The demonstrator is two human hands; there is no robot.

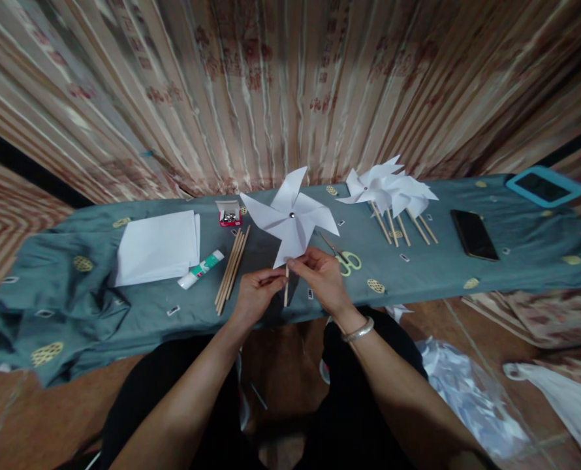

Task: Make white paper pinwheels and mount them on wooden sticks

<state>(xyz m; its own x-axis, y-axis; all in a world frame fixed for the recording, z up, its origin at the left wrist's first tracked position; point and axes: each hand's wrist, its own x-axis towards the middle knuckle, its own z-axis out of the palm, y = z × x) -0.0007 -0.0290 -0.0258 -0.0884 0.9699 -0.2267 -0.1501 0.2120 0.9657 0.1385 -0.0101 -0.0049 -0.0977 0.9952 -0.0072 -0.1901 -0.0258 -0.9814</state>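
Observation:
A white paper pinwheel with a metal pin at its centre stands above a low table covered in teal cloth. My left hand pinches its thin wooden stick near the top. My right hand, a silver bangle on its wrist, pinches the pinwheel's lower blade tip beside the stick. Both hands are closed on the pinwheel.
Left of my hands lie spare wooden sticks, a glue tube, a stack of white paper and a small box of pins. Scissors, finished pinwheels, a black phone and a blue-cased tablet lie right. Plastic bags are on the floor.

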